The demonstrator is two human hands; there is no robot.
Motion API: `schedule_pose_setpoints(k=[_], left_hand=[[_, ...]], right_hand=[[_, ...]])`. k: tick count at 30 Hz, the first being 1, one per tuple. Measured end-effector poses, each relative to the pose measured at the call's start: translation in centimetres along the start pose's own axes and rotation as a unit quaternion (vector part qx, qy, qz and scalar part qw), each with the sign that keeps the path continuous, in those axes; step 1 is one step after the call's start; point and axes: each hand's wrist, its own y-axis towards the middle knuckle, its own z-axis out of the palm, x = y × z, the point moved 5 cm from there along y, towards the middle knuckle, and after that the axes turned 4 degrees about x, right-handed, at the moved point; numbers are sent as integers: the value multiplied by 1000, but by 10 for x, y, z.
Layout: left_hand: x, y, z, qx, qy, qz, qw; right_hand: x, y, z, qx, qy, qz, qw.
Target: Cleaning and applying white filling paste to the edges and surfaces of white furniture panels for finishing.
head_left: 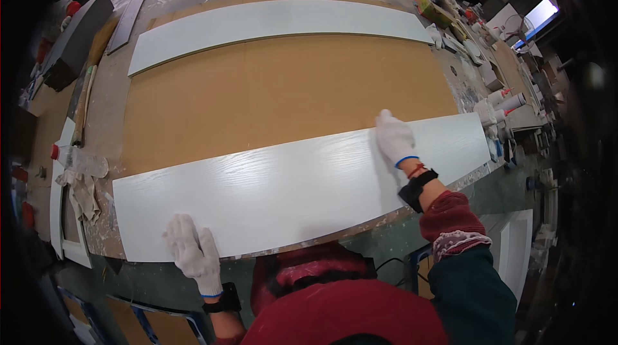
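A long white wood-grain panel [283, 190] lies across the near side of the workbench, its near edge running along the bench edge. On its left end rests my left hand [192, 248] in a white knit glove, lying flat with the fingers stretched out. My right hand [395, 138], gloved the same way, is at the panel's far edge, right of the middle. Its fingers are curled together, and what they hold, if anything, is hidden. Beyond the panel, brown cardboard [277, 94] covers the bench. A second white panel [277, 21] lies along the cardboard's far side.
At the left are a clear plastic bottle with a red cap [87, 161], a crumpled cloth [82, 194] and a dark grey box-shaped piece [80, 39]. White glue bottles [499, 105] and assorted clutter line the right edge. A white panelled door [512, 245] stands low at the right.
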Motion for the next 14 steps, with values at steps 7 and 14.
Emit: schedule_pose_setpoints(k=[7, 14], left_hand=[[-9, 11, -4, 23, -21, 37, 999], [68, -2, -39, 15, 3, -40, 999]], right_hand=[[296, -113, 1, 23, 74, -427, 901], [106, -52, -15, -90, -75, -125, 985]])
